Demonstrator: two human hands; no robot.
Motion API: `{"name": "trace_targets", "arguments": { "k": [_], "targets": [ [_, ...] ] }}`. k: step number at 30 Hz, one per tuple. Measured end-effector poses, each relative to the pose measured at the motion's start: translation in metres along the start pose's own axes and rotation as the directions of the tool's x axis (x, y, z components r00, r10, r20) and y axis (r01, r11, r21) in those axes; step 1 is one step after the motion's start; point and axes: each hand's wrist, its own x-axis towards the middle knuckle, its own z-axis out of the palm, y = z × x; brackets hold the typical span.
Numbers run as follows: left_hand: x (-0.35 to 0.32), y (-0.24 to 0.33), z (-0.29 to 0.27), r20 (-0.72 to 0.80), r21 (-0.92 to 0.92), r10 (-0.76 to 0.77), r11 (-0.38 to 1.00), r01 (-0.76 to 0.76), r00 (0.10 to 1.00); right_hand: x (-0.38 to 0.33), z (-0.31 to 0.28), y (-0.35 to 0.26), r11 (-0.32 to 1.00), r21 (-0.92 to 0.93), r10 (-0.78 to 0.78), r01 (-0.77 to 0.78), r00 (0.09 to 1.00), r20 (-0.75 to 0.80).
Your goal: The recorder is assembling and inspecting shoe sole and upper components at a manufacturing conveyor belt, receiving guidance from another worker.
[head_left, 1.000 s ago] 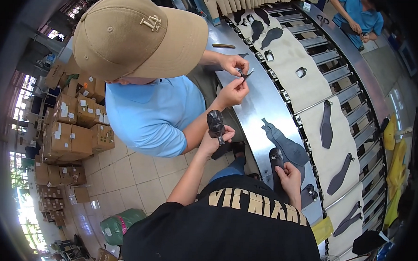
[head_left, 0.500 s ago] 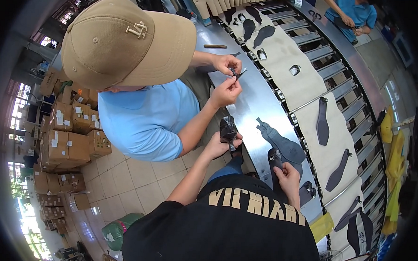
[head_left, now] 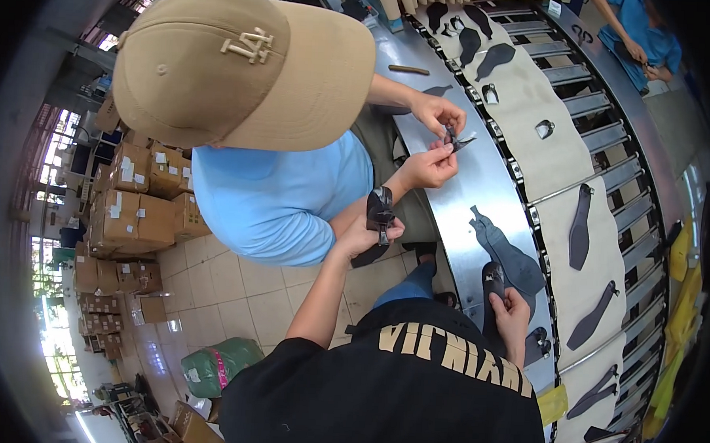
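Note:
My left hand [head_left: 357,239] is closed round a glossy black shoe part [head_left: 380,207], held upright over the floor beside the metal table edge. My right hand [head_left: 513,315] grips a dark, elongated shoe sole piece [head_left: 492,284], thumb on its face, over the table. Beneath and beyond it lies a grey sole-shaped piece [head_left: 515,264] with a narrow forked end. Another dark piece [head_left: 536,346] with a black fitting rests close to my right hand. At my left, a co-worker's hands [head_left: 437,146] hold a small black part and a pointed metal tool.
A conveyor with a cream belt [head_left: 568,159] carries several dark sole pieces and small black parts. On the metal table [head_left: 472,167] lies a brown stick [head_left: 408,69]. The co-worker in a tan cap [head_left: 243,66] sits close by. Cardboard boxes [head_left: 137,216] and a green sack [head_left: 220,366] stand leftward.
The whole view has shifted, moving the scene rightward. My left hand has drawn the black shoe part toward the co-worker's forearm and turned it slightly. My right hand keeps its grip on the sole piece.

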Motion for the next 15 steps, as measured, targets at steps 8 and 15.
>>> {"name": "trace_targets", "arguments": {
  "k": [8,15],
  "targets": [
    [0.015,-0.006,0.022,-0.05,-0.046,0.037,0.998,-0.039,0.998,0.011,0.008,-0.009,0.995,-0.07,-0.076,0.074,0.997,-0.017],
    [0.03,0.024,0.064,0.114,0.399,0.446,0.798,-0.452,0.888,0.018,0.014,-0.006,0.988,-0.143,-0.067,0.066,0.998,-0.006]
  ]
}}
